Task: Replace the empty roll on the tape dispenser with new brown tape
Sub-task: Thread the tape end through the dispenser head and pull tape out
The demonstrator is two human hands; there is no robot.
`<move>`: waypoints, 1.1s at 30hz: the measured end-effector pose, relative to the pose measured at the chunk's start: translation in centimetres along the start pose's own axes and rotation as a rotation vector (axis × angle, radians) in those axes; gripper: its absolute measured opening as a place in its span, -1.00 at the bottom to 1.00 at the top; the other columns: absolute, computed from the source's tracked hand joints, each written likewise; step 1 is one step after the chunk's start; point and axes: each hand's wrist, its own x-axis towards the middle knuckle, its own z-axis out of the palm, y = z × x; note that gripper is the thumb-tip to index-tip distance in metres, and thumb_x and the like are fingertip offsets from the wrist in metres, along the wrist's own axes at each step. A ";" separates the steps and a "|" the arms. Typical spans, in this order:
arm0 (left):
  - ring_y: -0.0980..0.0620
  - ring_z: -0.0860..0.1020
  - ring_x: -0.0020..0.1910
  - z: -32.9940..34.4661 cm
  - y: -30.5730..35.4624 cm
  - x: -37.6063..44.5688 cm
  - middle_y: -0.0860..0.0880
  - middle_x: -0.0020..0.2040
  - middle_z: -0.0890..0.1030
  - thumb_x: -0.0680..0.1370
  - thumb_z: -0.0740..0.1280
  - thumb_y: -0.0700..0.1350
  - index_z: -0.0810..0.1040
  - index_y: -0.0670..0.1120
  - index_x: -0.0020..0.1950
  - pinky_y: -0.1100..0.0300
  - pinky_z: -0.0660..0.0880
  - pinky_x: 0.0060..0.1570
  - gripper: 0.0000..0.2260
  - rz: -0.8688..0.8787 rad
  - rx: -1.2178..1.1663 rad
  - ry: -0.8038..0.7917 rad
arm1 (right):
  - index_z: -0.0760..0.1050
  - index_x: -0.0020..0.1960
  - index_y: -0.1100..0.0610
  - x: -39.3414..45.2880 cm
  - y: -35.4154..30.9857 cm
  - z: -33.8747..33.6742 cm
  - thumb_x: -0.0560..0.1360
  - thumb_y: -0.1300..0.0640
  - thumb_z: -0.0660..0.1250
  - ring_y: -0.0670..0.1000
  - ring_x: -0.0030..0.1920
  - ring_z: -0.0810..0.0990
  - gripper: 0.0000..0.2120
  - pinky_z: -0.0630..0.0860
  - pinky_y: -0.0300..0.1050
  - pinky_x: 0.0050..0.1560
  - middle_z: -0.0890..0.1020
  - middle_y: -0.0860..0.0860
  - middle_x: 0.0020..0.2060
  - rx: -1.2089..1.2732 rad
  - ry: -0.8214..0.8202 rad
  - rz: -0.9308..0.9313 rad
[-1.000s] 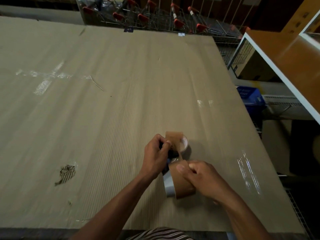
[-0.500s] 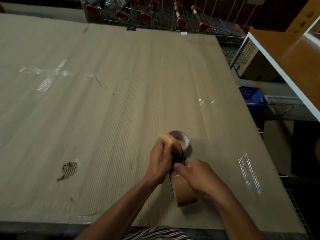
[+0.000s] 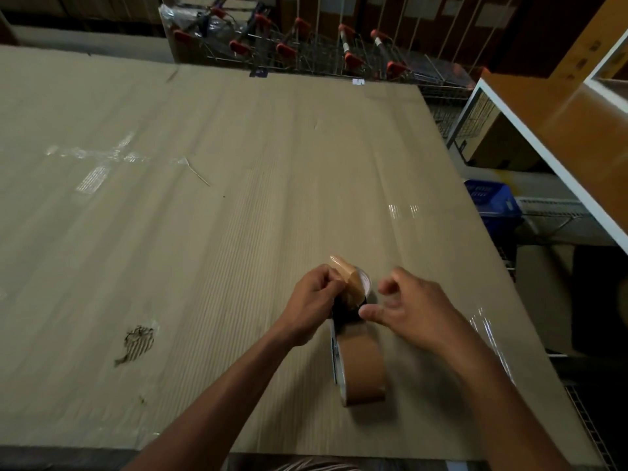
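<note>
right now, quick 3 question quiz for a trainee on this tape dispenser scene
1. True or false: the right hand is gripping the brown tape roll.
2. Which hand pinches the loose tape end?
A. left
B. right
C. neither
3. Fill in: the roll stands on a sheet of ____.

Key:
1. False. Its fingers are spread, just above the roll.
2. A, the left hand.
3. Cardboard.

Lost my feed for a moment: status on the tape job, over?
Left hand pinching the tape end at the dispenser. Right hand open, holding nothing. Brown tape roll on the cardboard. Nothing in the way.
</note>
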 end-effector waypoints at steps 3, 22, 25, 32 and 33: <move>-0.15 0.59 -0.14 0.3 0.2 0.3 -0.39 -0.05 0.59 0.69 0.19 -0.22 0.47 -0.41 0.12 -0.28 0.61 0.02 -0.77 0.011 0.007 -0.067 | 0.43 0.23 0.02 2.2 0.2 0.4 0.31 -0.09 0.51 -0.01 0.13 0.55 -0.45 0.54 -0.10 0.02 0.56 -0.03 0.18 -0.037 -0.046 -0.098; 0.06 0.57 0.19 0.1 -3.2 -1.6 0.06 0.31 0.40 0.50 0.51 -0.19 -0.04 0.17 0.56 0.25 0.65 -0.01 -0.12 0.028 -0.008 -0.261 | 0.43 -0.19 0.11 3.3 0.6 0.3 0.55 0.15 0.24 -0.06 -0.39 0.41 -0.86 0.33 -0.15 -0.37 0.48 -0.03 -0.38 0.084 0.037 -0.170; -0.03 0.63 0.13 -0.2 -3.5 -2.0 -0.10 0.24 0.55 0.63 0.34 -0.13 0.36 0.10 0.42 0.17 0.64 0.04 -0.61 0.011 -0.060 -0.292 | 0.42 -0.23 0.10 3.7 1.0 -0.2 0.55 0.13 0.24 -0.03 -0.39 0.41 -0.81 0.32 -0.12 -0.37 0.47 -0.02 -0.39 0.057 0.056 -0.139; -0.14 0.59 0.08 1.0 -4.1 -3.3 -0.31 0.14 0.63 0.71 0.01 0.12 0.51 -0.24 0.28 0.00 0.50 0.11 -0.50 -0.078 -0.209 -0.273 | 0.46 -0.28 0.13 3.4 0.8 -0.1 0.54 0.11 0.27 -0.05 -0.41 0.39 -0.77 0.30 -0.11 -0.36 0.46 -0.02 -0.43 0.112 0.053 -0.112; -0.13 0.61 0.09 1.1 -4.3 -3.3 -0.30 0.15 0.65 0.73 -0.04 0.09 0.52 -0.18 0.30 0.00 0.53 0.12 -0.53 -0.114 -0.279 -0.278 | 0.47 -0.28 0.15 3.2 0.7 -0.2 0.54 0.11 0.27 -0.05 -0.41 0.39 -0.77 0.31 -0.11 -0.36 0.46 -0.02 -0.44 0.135 0.069 -0.118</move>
